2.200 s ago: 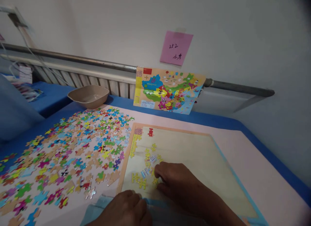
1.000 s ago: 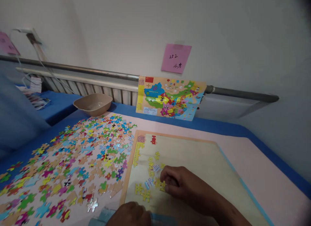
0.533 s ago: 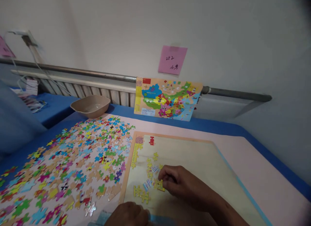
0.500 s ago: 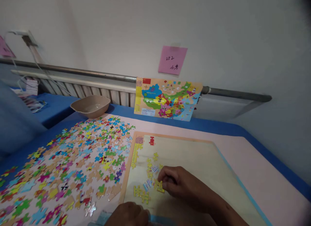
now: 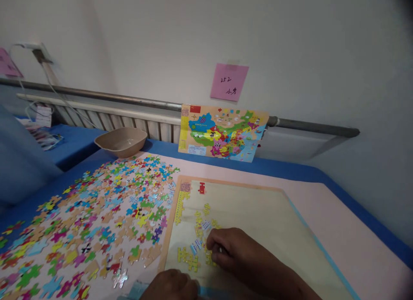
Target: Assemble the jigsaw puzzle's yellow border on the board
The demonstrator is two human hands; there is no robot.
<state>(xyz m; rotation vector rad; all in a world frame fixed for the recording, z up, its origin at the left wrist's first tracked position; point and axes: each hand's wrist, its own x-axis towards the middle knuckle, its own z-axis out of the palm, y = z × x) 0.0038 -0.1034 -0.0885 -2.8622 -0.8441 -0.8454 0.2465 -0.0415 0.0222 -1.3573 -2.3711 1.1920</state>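
Two hands sit over a wooden puzzle board (image 5: 258,209). The right hand (image 5: 229,251) is curled, its fingertips (image 5: 211,250) down among yellow puzzle pieces (image 5: 210,260) at the board's centre; whether it grips one, I cannot tell. The left hand (image 5: 170,285) lies half-closed at 6 o'clock by the board's near edge, its hold hidden. Loose jigsaw pieces (image 5: 97,222) spread at 9 o'clock, a tan bowl (image 5: 121,141) stands at 11 o'clock, and a map picture (image 5: 222,132) leans at 12 o'clock.

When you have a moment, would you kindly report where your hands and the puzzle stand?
Right hand curled over yellow puzzle pieces on the wooden map board, hold unclear. Left hand at the board's near edge. Loose pieces spread beside the board, nothing in the way.
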